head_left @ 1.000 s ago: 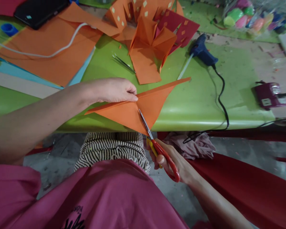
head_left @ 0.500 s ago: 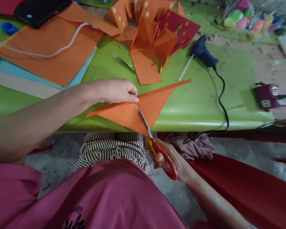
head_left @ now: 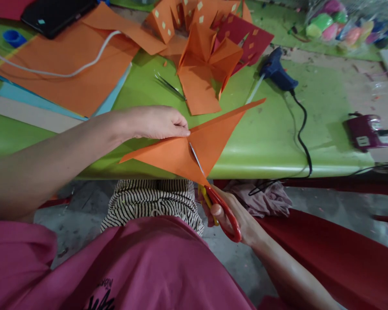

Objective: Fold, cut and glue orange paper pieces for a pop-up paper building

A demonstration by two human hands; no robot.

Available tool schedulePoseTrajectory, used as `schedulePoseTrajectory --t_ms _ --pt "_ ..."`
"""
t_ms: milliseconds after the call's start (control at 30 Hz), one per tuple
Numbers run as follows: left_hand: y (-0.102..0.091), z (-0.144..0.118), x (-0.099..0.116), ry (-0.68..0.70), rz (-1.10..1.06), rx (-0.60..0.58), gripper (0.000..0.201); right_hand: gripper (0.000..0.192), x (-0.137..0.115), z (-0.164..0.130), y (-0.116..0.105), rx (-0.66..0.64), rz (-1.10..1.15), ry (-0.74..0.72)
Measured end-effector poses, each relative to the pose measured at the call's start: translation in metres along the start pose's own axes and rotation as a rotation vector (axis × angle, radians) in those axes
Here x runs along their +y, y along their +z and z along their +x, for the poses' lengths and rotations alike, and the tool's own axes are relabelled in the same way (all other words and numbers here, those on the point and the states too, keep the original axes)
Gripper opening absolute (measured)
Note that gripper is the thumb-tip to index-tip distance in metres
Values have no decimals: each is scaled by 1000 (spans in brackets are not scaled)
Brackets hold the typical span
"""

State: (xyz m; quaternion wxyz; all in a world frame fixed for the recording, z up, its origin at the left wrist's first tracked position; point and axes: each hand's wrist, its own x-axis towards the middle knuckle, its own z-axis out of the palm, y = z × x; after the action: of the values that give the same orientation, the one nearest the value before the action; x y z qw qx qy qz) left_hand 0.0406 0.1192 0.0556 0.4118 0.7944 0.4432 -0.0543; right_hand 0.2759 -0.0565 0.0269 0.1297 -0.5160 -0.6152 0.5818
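A folded triangle of orange paper (head_left: 168, 157) is held over the table's front edge. My left hand (head_left: 168, 122) pinches its upper fold near the middle, fingers closed. From below, my right hand (head_left: 228, 213) grips a pair of scissors (head_left: 224, 206) with red and yellow handles. The blades have entered the paper from its lower corner and point up toward my left fingertips. One blade shows on top of the paper; the other is hidden beneath it. Just beyond the paper lie tweezers (head_left: 170, 86) and a folded orange paper piece (head_left: 202, 92).
A blue glue gun (head_left: 278, 71) with a black cord lies at right, near a maroon box (head_left: 368, 131). At left are stacked coloured sheets (head_left: 67, 82), a white cable (head_left: 84, 66), a black phone-like device (head_left: 54, 17) and a blue ring (head_left: 14, 38). Bagged coloured balls (head_left: 330, 26) sit far right.
The orange paper has shifted slightly right, and its right tip has risen over the glue stick. The scissor blades have closed further on the paper. My left hand has barely moved.
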Motion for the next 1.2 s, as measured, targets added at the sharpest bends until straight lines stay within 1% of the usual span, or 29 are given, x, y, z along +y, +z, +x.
schedulePoseTrajectory --t_ms 133,267,433,700,967,1200 --pt "-1 0 1 -29 0 -11 35 72 2 0 0 0 -4 17" --pt "-1 -1 1 -13 -6 -16 34 72 1 0 0 0 17 28" --pt "-1 -2 2 -30 10 -10 33 67 2 -1 0 3 62 39" --pt "-1 -1 1 19 4 -27 31 70 3 2 0 -5 18 9" --pt "0 -3 1 13 11 10 33 71 0 3 -2 12 -24 9" --pt "1 0 -1 47 6 -15 36 70 1 4 -1 41 -47 -9"
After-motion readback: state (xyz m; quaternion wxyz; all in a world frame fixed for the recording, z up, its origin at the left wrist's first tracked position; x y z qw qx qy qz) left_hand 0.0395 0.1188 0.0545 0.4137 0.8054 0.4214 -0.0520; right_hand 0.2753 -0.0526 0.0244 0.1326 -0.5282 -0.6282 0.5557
